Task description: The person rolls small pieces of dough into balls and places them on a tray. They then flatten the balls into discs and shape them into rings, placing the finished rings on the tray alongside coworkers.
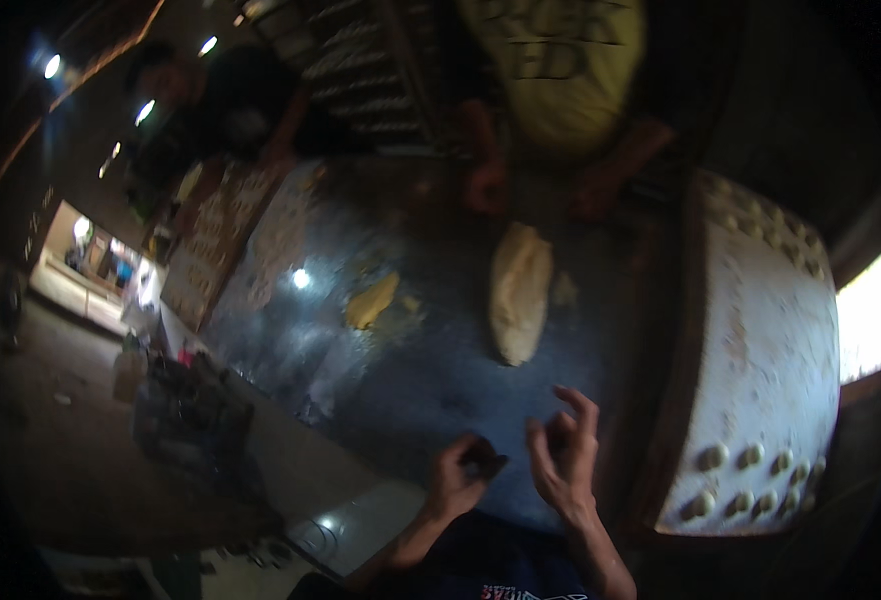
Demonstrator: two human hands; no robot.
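Note:
My left hand [461,478] hovers over the near edge of the dark metal table [431,370] with its fingers curled in; the dim light hides whether anything small is inside. My right hand [564,452] is beside it, fingers spread and bent, holding nothing. The two hands are close together but apart. A long pale log of dough [519,292] lies on the table beyond them. A smaller yellowish piece of dough [373,300] lies to its left.
A white floured tray [771,330] on the right holds small dough balls along its edges. Across the table a person in a yellow shirt rests both hands [486,185] on it. Another person in dark clothes stands far left by a tray [223,235] of pieces.

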